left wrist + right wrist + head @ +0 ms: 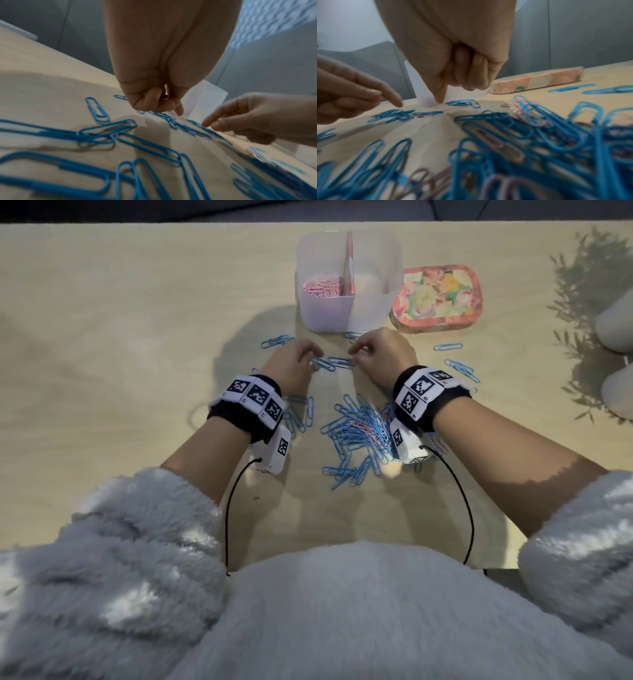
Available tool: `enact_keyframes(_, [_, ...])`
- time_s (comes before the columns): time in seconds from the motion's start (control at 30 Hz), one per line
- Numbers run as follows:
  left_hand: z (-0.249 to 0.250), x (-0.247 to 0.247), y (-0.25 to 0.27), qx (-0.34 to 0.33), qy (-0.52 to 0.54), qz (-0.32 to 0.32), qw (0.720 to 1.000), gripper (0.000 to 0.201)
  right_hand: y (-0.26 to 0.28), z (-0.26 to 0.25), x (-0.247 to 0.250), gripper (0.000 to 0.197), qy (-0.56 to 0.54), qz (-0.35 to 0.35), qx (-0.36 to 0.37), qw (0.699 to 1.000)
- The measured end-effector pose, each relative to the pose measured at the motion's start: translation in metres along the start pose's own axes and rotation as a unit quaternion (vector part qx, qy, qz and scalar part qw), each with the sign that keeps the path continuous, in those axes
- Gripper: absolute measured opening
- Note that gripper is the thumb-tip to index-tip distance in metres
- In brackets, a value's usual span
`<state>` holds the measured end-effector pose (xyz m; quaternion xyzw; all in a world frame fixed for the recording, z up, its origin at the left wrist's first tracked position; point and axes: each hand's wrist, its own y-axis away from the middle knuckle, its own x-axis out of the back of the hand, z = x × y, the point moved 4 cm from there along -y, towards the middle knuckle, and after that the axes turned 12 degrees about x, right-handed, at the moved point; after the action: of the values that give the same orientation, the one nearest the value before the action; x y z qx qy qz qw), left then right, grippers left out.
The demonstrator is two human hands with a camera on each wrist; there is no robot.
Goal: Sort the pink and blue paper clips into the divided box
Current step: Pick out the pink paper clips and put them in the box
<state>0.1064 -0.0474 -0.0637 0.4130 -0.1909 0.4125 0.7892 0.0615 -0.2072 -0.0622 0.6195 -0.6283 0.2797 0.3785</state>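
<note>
Left hand (297,361) and right hand (376,350), fingers curled, each touch with the index fingertip a small cluster of blue paper clips (334,363) on the table (137,337); whether either pinches one cannot be told. One divided box (347,280): pink clips (320,288) in its left compartment. One floral lid (442,297) lies beside it. A clip pile (359,433), too many to count, is nearer.

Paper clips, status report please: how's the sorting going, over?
Both hands, left hand and right hand, fingertips down on blue clips. Box: pink clips in left half, right half looks empty. Mixed pile remains.
</note>
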Motion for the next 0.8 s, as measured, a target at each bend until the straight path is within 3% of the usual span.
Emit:
enact_keyframes(0.13, [0.004, -0.008, 0.005, -0.038, -0.11, 0.021, 0.993, 0.029, 0.004, -0.013, -0.014, 0.018, 0.027, -0.002, 0.012, 1.0])
enact_keyframes(0.23, [-0.001, -0.005, 0.008, -0.029, -0.152, 0.057, 0.986, 0.025, 0.005, -0.008, -0.015, 0.013, 0.027, -0.015, -0.005, 1.0])
enact_keyframes(0.4, [0.003, -0.007, 0.012, -0.03, -0.177, 0.074, 0.981, 0.021, 0.014, 0.011, -0.011, 0.016, -0.124, -0.017, -0.046, 0.991])
enact_keyframes(0.53, [0.025, -0.02, 0.011, -0.076, -0.178, 0.062, 0.979, 0.021, 0.03, 0.039, 0.007, 0.018, -0.182, 0.056, -0.114, 0.975])
enact_keyframes(0.67, [0.042, -0.033, 0.005, -0.1, -0.198, 0.038, 0.974, 0.023, 0.051, 0.049, 0.014, 0.011, -0.149, -0.057, -0.101, 0.982])
enact_keyframes(0.7, [0.044, -0.035, 0.003, -0.102, -0.205, 0.035, 0.973, 0.022, 0.053, 0.053, 0.015, 0.011, -0.144, -0.057, -0.104, 0.982])
enact_keyframes(0.8, [0.045, -0.038, 0.0, -0.092, -0.217, 0.03, 0.971, 0.018, 0.052, 0.068, 0.03, 0.014, -0.107, 0.063, -0.13, 0.984])
